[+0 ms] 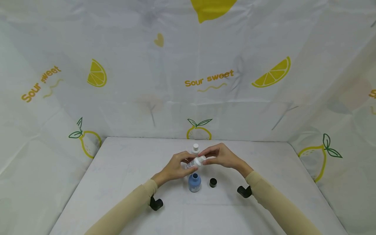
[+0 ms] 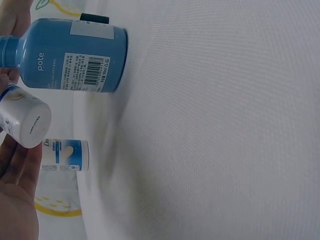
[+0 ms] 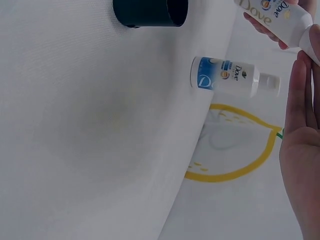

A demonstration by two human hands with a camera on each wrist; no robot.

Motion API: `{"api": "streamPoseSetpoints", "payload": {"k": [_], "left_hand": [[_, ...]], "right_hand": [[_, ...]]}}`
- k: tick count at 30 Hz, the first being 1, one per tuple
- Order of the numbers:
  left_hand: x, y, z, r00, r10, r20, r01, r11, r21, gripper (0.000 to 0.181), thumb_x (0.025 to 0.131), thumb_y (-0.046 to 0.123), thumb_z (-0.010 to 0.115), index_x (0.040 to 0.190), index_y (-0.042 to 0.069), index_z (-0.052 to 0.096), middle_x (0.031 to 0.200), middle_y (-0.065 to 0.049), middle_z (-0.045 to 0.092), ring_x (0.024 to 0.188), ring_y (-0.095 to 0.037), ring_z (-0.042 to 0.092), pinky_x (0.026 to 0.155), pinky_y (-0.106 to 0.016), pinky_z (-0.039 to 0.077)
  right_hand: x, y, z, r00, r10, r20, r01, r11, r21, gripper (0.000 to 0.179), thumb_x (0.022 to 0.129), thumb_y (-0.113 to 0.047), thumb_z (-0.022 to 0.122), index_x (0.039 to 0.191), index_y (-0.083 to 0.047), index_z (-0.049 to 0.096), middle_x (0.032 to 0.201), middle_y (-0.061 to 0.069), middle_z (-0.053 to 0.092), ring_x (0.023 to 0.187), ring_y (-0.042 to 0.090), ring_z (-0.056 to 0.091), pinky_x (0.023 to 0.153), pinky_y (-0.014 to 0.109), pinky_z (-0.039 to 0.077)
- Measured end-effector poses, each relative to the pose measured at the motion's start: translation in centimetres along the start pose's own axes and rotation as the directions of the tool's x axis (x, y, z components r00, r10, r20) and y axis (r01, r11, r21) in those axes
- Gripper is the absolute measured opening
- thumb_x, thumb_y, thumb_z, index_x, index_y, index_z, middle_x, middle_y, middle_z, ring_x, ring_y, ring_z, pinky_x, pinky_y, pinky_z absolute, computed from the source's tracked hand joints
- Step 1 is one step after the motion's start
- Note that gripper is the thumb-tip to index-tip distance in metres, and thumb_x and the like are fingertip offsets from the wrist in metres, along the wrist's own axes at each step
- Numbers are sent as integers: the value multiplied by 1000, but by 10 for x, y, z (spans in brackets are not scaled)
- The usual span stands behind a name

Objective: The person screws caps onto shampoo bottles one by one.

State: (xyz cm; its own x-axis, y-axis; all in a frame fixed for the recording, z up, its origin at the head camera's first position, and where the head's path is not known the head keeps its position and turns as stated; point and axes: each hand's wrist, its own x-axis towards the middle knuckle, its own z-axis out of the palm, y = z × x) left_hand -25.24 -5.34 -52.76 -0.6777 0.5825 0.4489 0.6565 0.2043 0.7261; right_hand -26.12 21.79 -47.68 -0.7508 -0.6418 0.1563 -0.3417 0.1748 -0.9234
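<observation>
Above the table, my left hand grips a small white Dove bottle, tilted with its cap up to the right. The fingertips and thumb of my right hand pinch that bottle's white cap. In the left wrist view the white bottle shows its base, and part of the left hand lies outside the picture. Just in front of the hands stands an uncapped blue bottle, its dark mouth visible. To its right a black cap rests on the table.
Behind the hands a second white Dove bottle stands upright with its cap on. The white table meets a lemon-print curtain at the back and sides. A black device sits under each wrist.
</observation>
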Motion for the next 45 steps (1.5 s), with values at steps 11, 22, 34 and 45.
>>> {"api": "streamPoseSetpoints", "payload": {"k": [11,22,34,45], "left_hand": [[0,0,0,999,-35,0,35,999,10,34,93,17,87,125,8,77,111,-8,78,101,-23,77,88,-28,67],[-2,-4,2,1000,-30,2,30,999,27,36,93,15,87,126,6,76,113,-10,78,102,-24,78,88,-27,68],[2,-8,6,997,-69,18,69,998,10,42,94,16,87,131,2,71,123,-13,77,108,-25,78,92,-25,66],[1,-13,10,991,-128,40,127,991,39,41,95,18,85,130,1,71,125,-14,79,109,-28,79,93,-26,66]], "right_hand": [[0,-1,3,999,-25,-48,22,997,-76,29,90,-2,86,118,1,81,118,23,81,106,12,79,96,31,67],[2,-5,7,998,7,-59,-13,996,-92,29,88,-5,89,116,-3,82,118,19,82,107,7,77,101,37,66],[4,-4,8,998,1,-66,-8,994,-105,31,92,-6,86,123,-4,80,123,18,81,110,7,77,100,35,66],[-1,1,3,988,22,-150,-42,990,-132,26,96,-6,82,122,-2,78,120,22,79,102,6,76,96,20,63]]}}
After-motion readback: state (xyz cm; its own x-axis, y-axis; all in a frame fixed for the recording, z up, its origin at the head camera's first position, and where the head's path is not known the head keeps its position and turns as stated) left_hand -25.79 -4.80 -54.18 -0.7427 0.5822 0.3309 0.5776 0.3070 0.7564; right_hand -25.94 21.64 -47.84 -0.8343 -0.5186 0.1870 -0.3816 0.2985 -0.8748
